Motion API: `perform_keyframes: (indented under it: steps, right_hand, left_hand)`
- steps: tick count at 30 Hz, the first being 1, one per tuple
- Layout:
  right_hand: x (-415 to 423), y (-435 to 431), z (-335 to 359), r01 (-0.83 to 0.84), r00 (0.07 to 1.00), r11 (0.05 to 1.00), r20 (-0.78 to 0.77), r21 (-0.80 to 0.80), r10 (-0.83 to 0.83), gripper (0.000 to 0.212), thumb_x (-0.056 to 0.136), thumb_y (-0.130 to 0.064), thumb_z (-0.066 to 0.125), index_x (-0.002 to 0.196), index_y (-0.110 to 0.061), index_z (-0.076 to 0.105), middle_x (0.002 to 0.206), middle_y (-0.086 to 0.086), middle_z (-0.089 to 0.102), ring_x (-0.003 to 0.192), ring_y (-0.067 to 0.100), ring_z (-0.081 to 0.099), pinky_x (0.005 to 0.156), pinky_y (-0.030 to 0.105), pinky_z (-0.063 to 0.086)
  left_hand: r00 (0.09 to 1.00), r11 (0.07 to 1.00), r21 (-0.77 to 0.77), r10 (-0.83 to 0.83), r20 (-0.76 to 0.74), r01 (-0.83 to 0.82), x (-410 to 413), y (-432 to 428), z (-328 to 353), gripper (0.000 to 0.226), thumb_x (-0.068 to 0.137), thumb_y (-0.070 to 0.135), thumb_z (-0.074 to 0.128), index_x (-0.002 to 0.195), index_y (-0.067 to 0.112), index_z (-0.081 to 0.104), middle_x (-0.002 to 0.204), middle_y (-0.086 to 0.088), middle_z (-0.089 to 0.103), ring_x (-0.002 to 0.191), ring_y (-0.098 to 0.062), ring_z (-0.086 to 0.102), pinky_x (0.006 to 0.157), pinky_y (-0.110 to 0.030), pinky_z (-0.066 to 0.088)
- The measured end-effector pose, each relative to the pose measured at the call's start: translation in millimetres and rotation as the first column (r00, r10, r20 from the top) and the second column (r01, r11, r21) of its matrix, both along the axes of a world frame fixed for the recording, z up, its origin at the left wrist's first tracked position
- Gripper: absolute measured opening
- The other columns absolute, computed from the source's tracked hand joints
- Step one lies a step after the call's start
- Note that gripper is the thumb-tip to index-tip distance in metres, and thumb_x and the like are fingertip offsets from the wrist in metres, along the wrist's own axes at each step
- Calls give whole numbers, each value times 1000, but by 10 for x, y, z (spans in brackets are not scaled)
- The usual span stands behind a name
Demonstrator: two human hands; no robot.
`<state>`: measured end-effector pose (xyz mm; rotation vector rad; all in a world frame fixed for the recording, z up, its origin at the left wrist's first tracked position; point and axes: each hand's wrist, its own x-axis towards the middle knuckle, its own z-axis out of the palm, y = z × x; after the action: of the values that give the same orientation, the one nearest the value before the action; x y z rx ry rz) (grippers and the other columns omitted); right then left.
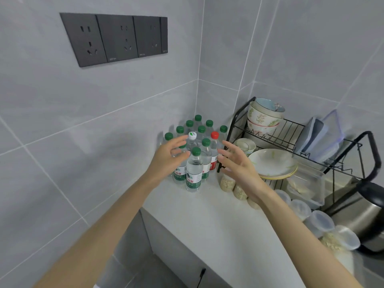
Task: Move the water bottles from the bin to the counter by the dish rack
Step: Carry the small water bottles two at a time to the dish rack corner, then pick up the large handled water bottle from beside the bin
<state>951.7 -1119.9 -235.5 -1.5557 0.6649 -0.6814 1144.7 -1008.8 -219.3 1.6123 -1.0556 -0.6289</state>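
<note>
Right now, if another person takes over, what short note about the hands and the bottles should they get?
Left hand: open, empty, beside the bottles on their left.
Right hand: open, empty, on their right, in front of the dish rack.
Bottles: a cluster stands upright on the counter in the corner, next to the rack. Most have green caps, one a white cap, one a red cap.
Done: these bottles are placed.
Left: the bin is not in view, so check whether any bottles remain in it.
</note>
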Motion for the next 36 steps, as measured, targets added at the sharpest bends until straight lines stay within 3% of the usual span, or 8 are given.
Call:
perform_keyframes:
  steps: [4,6,8,10,15,21,31,36]
  right_hand:
    - [-214,149,-137,145,988,989,-51,-36,-147,38,93,-14,61,130,-22,52,125,1,63,102,8,64,86,23,48]
    - [-341,232,-201,192,976,980,-92,-53,-196,37,93,-13,61,128,-21,53,123,1,63,102,13,61,76,17,49]
    - [-492,344,-238,231,963,971,-126,-68,-238,38,92,-12,61,129,-20,53,122,0,62,97,10,60,68,11,48]
    - [-630,438,-283,267,952,960,-134,-82,-276,37,92,-12,62,126,-21,53,120,0,63,96,11,60,72,14,47]
    - [-985,833,-305,352,922,930,-133,-103,-363,35,91,-11,62,124,-19,56,114,1,64,98,16,60,78,18,48]
    - [-1376,1498,-225,451,870,879,-144,-153,-471,36,91,-13,63,126,-20,56,114,-4,65,97,5,61,74,14,49]
    - [-2629,2799,92,727,636,642,-116,-245,-763,37,90,-19,64,126,-25,56,115,-8,65,102,4,62,85,23,51]
    - [-3305,3487,233,820,484,489,-96,-298,-870,37,91,-19,65,126,-26,56,115,-7,66,103,8,63,83,23,51]
  left_hand:
    - [999,999,12,-44,1,44,-250,148,7,48,90,15,63,134,30,51,130,5,59,113,-11,60,80,-16,48]
    - [998,998,25,-58,0,58,-369,203,-6,47,90,14,63,134,28,51,127,6,60,110,-10,61,81,-14,47]
    - [998,997,29,-65,2,65,-489,261,-34,46,90,12,62,133,26,54,124,8,62,105,-5,63,81,-11,47]
    - [997,996,29,-79,15,79,-592,319,-76,44,90,12,62,131,26,56,122,10,63,100,3,62,82,-9,49]
    - [983,981,63,-186,6,185,-850,536,-146,43,91,10,60,128,30,56,123,9,63,100,-1,62,80,-11,49]
    - [943,941,64,-334,14,332,-1176,869,-97,41,91,9,60,128,26,56,121,7,62,98,-5,61,76,-9,45]
    - [743,744,33,-668,39,667,-2458,1263,117,43,90,8,61,130,24,56,124,3,63,104,-5,60,80,-11,45]
    - [582,583,8,-811,64,812,-3300,1545,268,43,92,12,60,132,25,54,123,5,63,103,-2,61,80,-9,47]
